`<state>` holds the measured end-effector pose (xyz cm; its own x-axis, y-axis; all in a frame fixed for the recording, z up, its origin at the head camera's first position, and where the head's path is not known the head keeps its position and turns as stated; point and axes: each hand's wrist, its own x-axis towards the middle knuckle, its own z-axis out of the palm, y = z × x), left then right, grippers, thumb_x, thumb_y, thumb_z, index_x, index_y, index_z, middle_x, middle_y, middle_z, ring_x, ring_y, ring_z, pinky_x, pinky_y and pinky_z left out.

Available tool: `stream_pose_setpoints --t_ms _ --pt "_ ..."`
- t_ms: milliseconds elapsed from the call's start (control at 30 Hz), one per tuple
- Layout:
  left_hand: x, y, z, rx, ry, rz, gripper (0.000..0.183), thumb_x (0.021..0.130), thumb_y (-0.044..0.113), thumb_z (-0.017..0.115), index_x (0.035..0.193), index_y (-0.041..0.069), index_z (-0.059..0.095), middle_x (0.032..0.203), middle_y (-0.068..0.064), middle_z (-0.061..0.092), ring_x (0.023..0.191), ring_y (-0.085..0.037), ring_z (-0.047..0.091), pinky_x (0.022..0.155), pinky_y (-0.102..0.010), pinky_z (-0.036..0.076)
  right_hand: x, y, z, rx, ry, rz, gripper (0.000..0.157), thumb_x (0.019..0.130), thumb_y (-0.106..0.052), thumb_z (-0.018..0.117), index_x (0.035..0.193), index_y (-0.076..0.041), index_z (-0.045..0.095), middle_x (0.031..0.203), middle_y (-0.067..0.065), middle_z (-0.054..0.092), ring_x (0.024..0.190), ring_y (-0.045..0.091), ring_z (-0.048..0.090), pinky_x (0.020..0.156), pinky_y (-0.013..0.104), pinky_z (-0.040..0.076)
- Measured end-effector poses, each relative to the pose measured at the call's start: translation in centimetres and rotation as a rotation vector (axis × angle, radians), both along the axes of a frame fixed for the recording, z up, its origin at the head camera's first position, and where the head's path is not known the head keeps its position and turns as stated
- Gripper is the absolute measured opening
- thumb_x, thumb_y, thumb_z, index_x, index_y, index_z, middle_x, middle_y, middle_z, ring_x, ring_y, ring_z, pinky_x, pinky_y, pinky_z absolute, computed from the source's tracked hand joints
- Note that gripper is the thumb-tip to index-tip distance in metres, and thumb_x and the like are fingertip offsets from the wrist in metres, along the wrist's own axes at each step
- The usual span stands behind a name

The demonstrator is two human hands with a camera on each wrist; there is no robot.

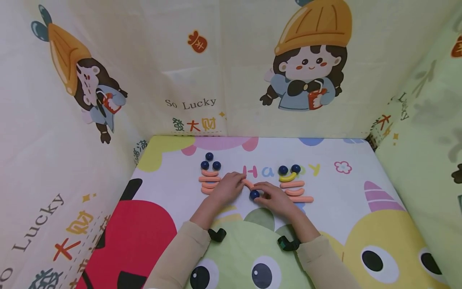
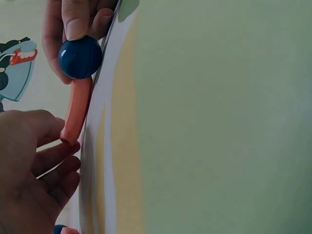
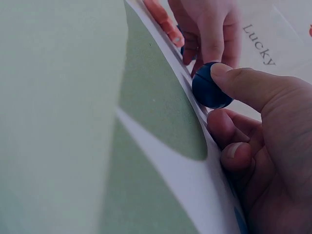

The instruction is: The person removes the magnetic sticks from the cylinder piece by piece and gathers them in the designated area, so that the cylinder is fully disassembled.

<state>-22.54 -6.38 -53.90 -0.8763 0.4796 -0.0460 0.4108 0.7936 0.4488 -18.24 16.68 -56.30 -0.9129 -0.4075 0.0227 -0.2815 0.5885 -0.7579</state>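
Near the middle of the table, my left hand (image 1: 228, 187) pinches one end of a short, slightly curved orange stick (image 2: 77, 111) between thumb and fingers. At the stick's other end is a dark blue ball (image 1: 254, 195), seemingly touching it. My right hand (image 1: 274, 198) grips that ball, its thumb (image 3: 234, 80) pressed on the surface and the fingers bent beside it. In the right wrist view the ball hides most of the held stick.
To the left lie several orange sticks (image 1: 209, 179) in a column below three blue balls (image 1: 209, 156). On the right, two blue balls (image 1: 283, 170) sit over a yellow curved stick (image 1: 287, 177) and several orange sticks (image 1: 292, 184). A printed cloth wall (image 1: 245, 80) rises behind the table.
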Motion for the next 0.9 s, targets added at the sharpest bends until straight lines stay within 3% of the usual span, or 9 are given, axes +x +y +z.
stream_pose_setpoints --t_ms 233,533,900 --pt "-0.2 -0.1 -0.5 0.058 0.03 0.03 0.026 0.101 0.034 0.057 0.122 0.023 0.068 0.118 0.003 0.065 0.112 -0.016 0.059 0.1 -0.035 0.047 0.0 0.0 0.0 -0.003 0.01 0.006 0.038 0.093 -0.037 0.069 0.13 -0.035 0.061 0.135 -0.011 0.058 0.096 0.011 0.057 0.088 0.036 0.049" --pt "-0.4 -0.3 -1.0 0.055 0.058 0.076 0.021 0.098 0.04 0.06 0.104 0.024 0.072 0.101 0.008 0.066 0.095 -0.011 0.058 0.088 -0.029 0.048 0.0 0.1 0.0 -0.007 0.01 0.01 0.033 0.093 -0.035 0.069 0.126 -0.035 0.063 0.128 -0.016 0.06 0.102 0.011 0.057 0.091 0.038 0.048" --pt "1.4 -1.2 -1.0 0.096 0.078 0.202 0.026 0.099 0.04 0.059 0.111 0.02 0.07 0.107 0.002 0.068 0.102 -0.016 0.061 0.091 -0.035 0.051 0.0 0.1 -0.3 0.037 0.023 -0.02 0.032 0.095 -0.037 0.066 0.126 -0.041 0.06 0.118 -0.016 0.064 0.091 0.01 0.056 0.082 0.033 0.048"
